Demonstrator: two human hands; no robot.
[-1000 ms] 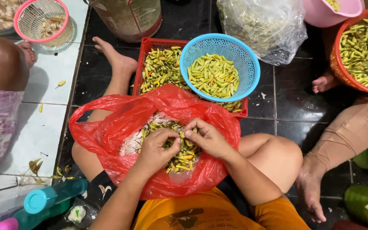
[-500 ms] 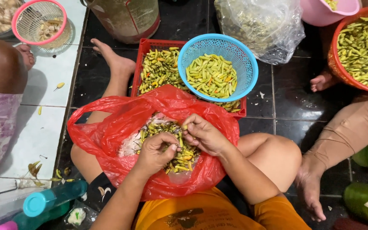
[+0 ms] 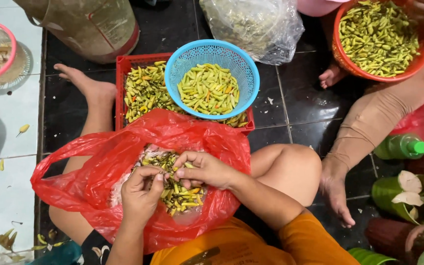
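head view: floor was dark glossy tile (image 3: 300, 108), pale tile along the left edge. a blue basket (image 3: 212, 78) of green chilies sat on a red crate (image 3: 133, 64), and an orange bowl (image 3: 384, 39) of more chilies sat at the top right. the red plastic bag (image 3: 99, 162) lay open on the person's lap, chilies piled inside. left hand (image 3: 141, 194) and right hand (image 3: 204, 169) were both curled, fingers pinching a small chili (image 3: 170, 174) between them over the bag.

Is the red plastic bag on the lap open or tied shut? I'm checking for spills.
Open: the red plastic bag gapes at the top, chilies showing, with left hand and right hand inside.
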